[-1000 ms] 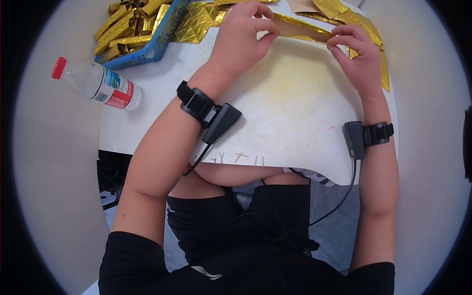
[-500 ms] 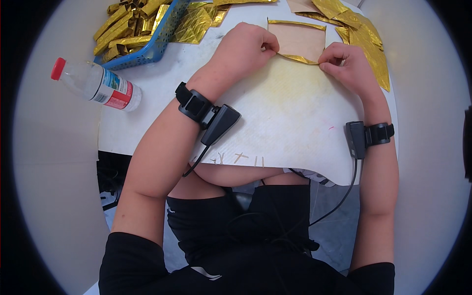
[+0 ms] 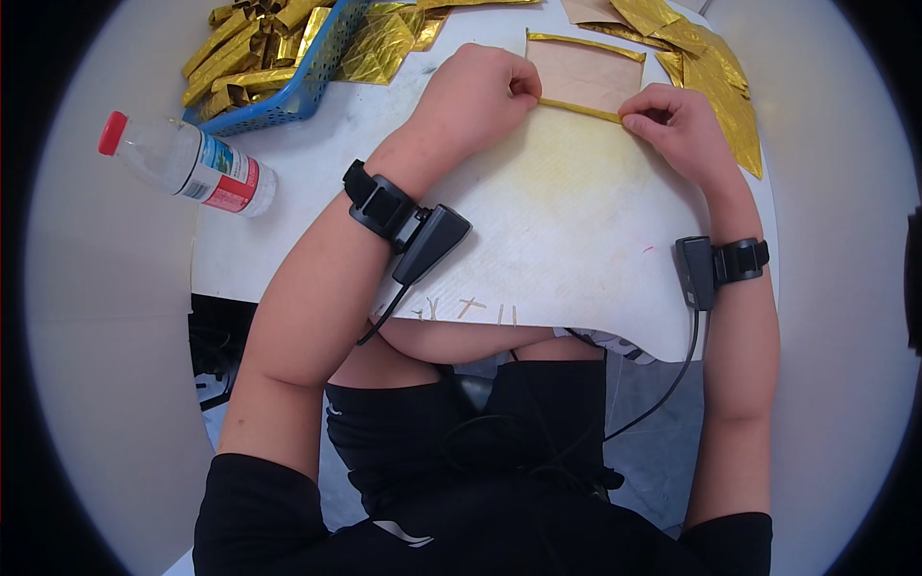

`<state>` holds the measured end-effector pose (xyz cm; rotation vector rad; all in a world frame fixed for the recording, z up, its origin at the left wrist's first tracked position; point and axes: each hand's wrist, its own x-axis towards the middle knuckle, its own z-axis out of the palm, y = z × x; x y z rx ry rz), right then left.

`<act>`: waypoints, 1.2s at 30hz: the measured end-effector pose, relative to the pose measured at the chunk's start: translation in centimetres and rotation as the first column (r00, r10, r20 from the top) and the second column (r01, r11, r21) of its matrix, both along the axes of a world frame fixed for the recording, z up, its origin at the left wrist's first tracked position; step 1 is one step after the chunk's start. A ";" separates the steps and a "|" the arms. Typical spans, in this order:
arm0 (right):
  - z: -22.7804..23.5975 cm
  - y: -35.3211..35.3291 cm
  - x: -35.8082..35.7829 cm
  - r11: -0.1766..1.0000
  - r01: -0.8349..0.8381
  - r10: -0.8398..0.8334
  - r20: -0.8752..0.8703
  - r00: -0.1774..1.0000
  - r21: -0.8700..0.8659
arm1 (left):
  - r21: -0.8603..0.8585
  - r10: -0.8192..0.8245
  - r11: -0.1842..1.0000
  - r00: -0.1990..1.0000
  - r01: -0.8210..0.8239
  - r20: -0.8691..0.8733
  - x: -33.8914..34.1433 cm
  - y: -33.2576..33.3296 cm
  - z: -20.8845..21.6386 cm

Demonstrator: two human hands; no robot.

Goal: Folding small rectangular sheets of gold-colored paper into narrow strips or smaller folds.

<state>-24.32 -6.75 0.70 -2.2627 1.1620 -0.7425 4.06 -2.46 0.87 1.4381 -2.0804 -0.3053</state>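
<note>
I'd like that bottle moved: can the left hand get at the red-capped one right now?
Probably yes, but the left hand pinches the sheet by its near gold edge and would need to let go. The blue basket sits farther back than the bottle, seemingly leaving the way free.

Pinching the gold fold (image 3: 578,109) along the near edge of a sheet (image 3: 586,73), apparently flat on the white table (image 3: 538,240), with the left hand (image 3: 490,96) at one end and the right hand (image 3: 680,127) at the other. Wearing black strapped devices (image 3: 432,245) on both wrists, with a blue basket (image 3: 322,75) of gold pieces (image 3: 223,62) and a red-capped bottle (image 3: 192,163) off to the left.
</note>
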 end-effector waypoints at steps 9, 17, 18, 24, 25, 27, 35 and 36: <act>0.1 0.2 0.4 0.994 0.090 -0.092 0.015 0.996 0.062 | 0.062 0.004 0.998 0.998 0.000 -0.064 -0.1 -0.1 -0.5; 0.1 0.2 0.5 0.994 0.098 -0.098 -0.003 0.995 0.050 | -0.005 0.033 0.999 0.999 -0.033 -0.036 -0.5 -0.1 -0.7; 0.1 0.2 0.5 0.994 0.095 -0.095 -0.007 0.995 0.046 | -0.005 0.032 0.999 0.999 -0.032 -0.036 -0.5 -0.1 -0.8; 0.0 0.2 0.6 0.993 0.109 -0.108 -0.019 0.994 0.046 | 0.029 0.059 0.998 0.998 -0.058 -0.024 -0.7 0.1 -0.6; -0.1 0.2 0.6 0.993 0.112 -0.111 -0.021 0.994 0.044 | 0.035 0.065 0.997 0.998 -0.064 -0.017 -0.7 0.1 -0.6; 0.1 0.4 0.8 0.992 0.114 -0.113 -0.024 0.993 0.048 | 0.042 0.071 0.997 0.997 -0.070 -0.010 -0.7 0.1 -0.5; -0.2 0.0 0.7 0.990 0.133 -0.133 -0.007 0.991 0.041 | 0.052 0.108 0.993 0.994 -0.107 -0.026 -1.0 0.1 -0.4; -0.2 -0.1 0.7 0.990 0.134 -0.134 -0.006 0.991 0.044 | 0.052 0.110 0.993 0.994 -0.108 -0.025 -0.9 0.1 -0.5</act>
